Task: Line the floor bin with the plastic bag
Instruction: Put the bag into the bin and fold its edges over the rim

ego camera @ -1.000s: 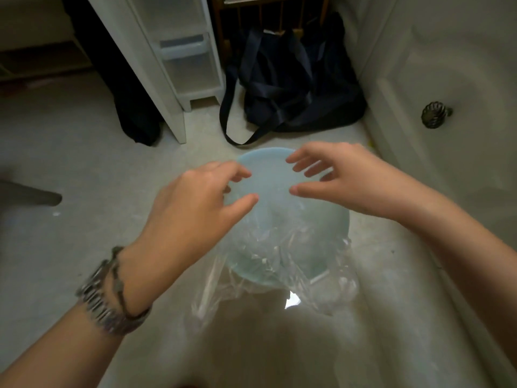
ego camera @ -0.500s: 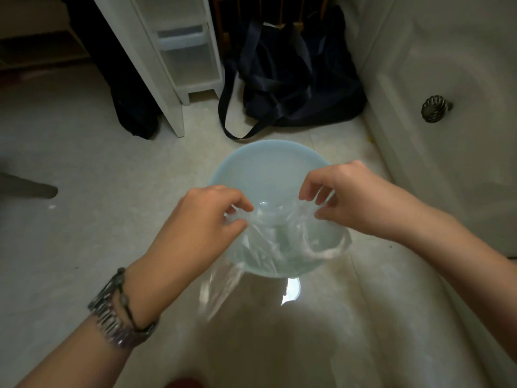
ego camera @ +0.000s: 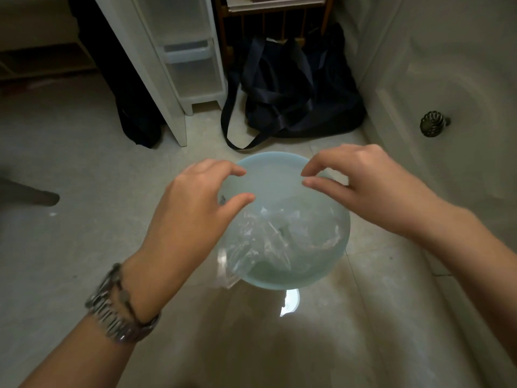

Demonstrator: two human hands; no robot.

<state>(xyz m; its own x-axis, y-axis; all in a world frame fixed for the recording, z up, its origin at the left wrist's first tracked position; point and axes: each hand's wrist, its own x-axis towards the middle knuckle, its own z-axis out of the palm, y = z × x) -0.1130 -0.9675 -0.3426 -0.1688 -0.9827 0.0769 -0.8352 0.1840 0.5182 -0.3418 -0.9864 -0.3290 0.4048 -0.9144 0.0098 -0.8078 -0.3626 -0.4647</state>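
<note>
Head view: pale blue floor bin (ego camera: 342, 242) on tiled floor (ego camera: 84, 247), between hands. Clear plastic bag (ego camera: 268, 242) crumpled inside, edge spilling over near-left rim. Left hand (ego camera: 195, 219) and right hand (ego camera: 372, 189) poised above far rim, thumb and forefinger apart, nothing pinched. Bag mouth best gripped at opposite edges, spread wide, folded over rim all round.

left hand (ego camera: 193, 211) hides bin (ego camera: 330, 264) rim at 9 o'clock; wristwatch (ego camera: 117, 312) blurry; can't tell if either hand actually pinches plastic bag (ego camera: 268, 242)

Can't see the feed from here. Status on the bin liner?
Both hands, left and right, open above the bin. Bag crumpled inside, one edge over near rim, not spread. Nothing in the way.
</note>
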